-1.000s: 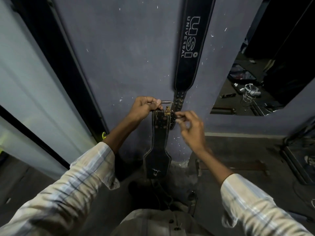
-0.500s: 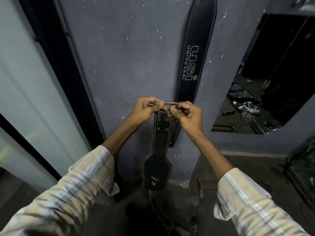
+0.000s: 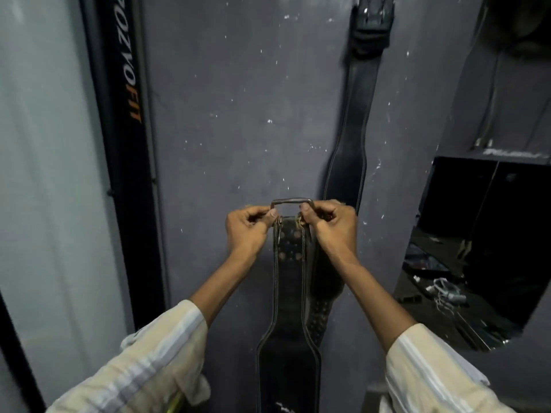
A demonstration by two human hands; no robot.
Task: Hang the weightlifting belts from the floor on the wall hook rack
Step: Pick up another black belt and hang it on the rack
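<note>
A black leather weightlifting belt (image 3: 288, 296) hangs straight down in front of the grey wall, held up by its metal buckle (image 3: 292, 201). My left hand (image 3: 249, 231) pinches the buckle's left side and my right hand (image 3: 334, 225) grips its right side. Behind it a second black belt (image 3: 350, 162) hangs on the wall from its top end (image 3: 372, 22); the hook itself is hidden. The held belt's lower end runs out of view at the bottom.
A black vertical post (image 3: 125, 144) with orange lettering stands left of the wall, beside a pale panel (image 3: 44, 174). At the right a dark opening or mirror (image 3: 477, 248) shows cables and clutter. A cord (image 3: 495, 84) runs down the wall at the upper right.
Both hands have raised the belt higher along the wall, and my view has tilted up. My right hand moved from beside the buckle onto its right side.
</note>
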